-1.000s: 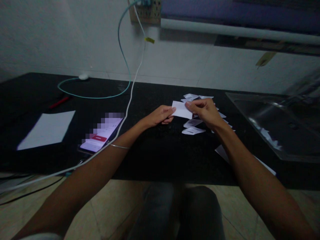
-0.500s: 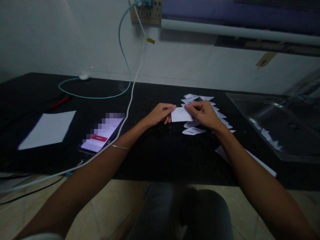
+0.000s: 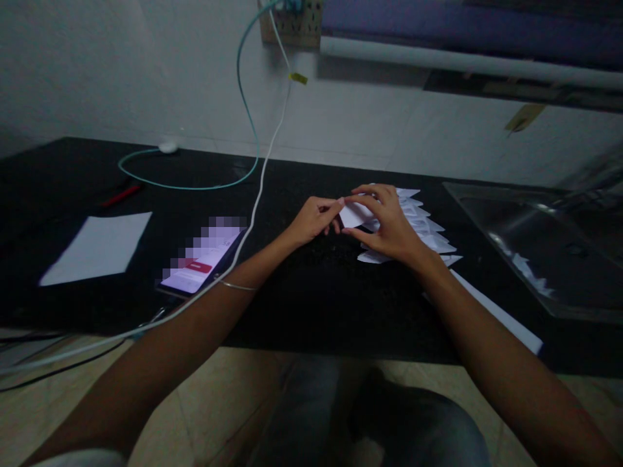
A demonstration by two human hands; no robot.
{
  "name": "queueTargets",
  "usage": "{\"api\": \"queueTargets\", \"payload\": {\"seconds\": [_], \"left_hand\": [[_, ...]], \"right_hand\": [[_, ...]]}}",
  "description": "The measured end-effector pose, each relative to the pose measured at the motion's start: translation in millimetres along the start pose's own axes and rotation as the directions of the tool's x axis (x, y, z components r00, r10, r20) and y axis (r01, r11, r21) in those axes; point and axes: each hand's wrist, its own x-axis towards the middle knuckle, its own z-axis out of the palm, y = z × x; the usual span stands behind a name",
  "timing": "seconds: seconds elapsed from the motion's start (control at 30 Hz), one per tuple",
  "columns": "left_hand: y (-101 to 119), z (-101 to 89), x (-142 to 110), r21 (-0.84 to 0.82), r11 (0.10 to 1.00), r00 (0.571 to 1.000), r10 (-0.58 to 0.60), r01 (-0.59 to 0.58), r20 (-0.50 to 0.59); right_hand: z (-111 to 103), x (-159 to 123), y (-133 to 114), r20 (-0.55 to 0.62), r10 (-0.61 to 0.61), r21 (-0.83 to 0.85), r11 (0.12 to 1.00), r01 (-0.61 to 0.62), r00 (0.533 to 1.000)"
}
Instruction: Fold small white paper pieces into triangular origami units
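Observation:
A small white piece of paper (image 3: 354, 215) is between my two hands, just above the dark countertop. My left hand (image 3: 314, 220) is closed, pinching the paper's left end between thumb and fingers. My right hand (image 3: 389, 224) curves around the paper from the right. Its index fingertip meets my left thumb at the upper left corner, and its thumb touches the lower edge. Behind and beyond my right hand lie several folded white paper pieces (image 3: 422, 224) in overlapping rows, partly covered by that hand.
A phone (image 3: 197, 263) with a lit screen and a white paper sheet (image 3: 100, 246) lie to the left. A white cable (image 3: 257, 201) crosses over my left forearm. Another sheet (image 3: 496, 311) sits beside my right forearm, partly hidden. At the right is a metal sink (image 3: 487, 227).
My right hand has shifted from pinching the paper's upper right corner to reaching around it, its index finger now at my left thumb. The paper's right side now appears bent up or over.

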Motion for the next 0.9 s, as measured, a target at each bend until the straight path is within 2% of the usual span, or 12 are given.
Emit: {"api": "queueTargets", "payload": {"seconds": [0.1, 0.27, 0.47, 0.6, 0.77, 0.9], "left_hand": [[-0.4, 0.9, 0.2, -0.009, 0.999, 0.999, -0.035, 0.035, -0.017], [0.9, 2.6, 0.4, -0.063, 0.996, 0.998, -0.067, 0.065, -0.017], [1.6, 3.6, -0.8, -0.133, 0.986, 0.994, -0.098, 0.103, 0.038], [2.7, 5.0, -1.9, -0.14, 0.989, 0.995, -0.044, 0.056, 0.09], [3.3, 7.5, -2.3, -0.147, 0.989, 0.995, 0.003, 0.011, 0.095], [7.3, 8.7, -5.6, -0.071, 0.997, 0.989, 0.021, -0.01, 0.143]], "right_hand": [[1.5, -0.7, 3.2, -0.054, -0.035, 0.012, 0.999, 0.036, 0.998], [2.4, -1.5, 4.0, -0.073, -0.037, 0.023, 0.999, 0.038, 0.997], [1.6, 0.4, 3.6, -0.134, -0.023, 0.021, 0.999, 0.026, 0.991], [1.2, 1.4, 1.0, -0.188, 0.003, 0.029, 1.0, 0.003, 0.982], [3.4, 1.2, 0.1, -0.177, 0.034, 0.043, 0.999, -0.027, 0.984], [3.3, 2.1, 0.6, -0.186, 0.049, 0.044, 0.998, -0.042, 0.981]]}}
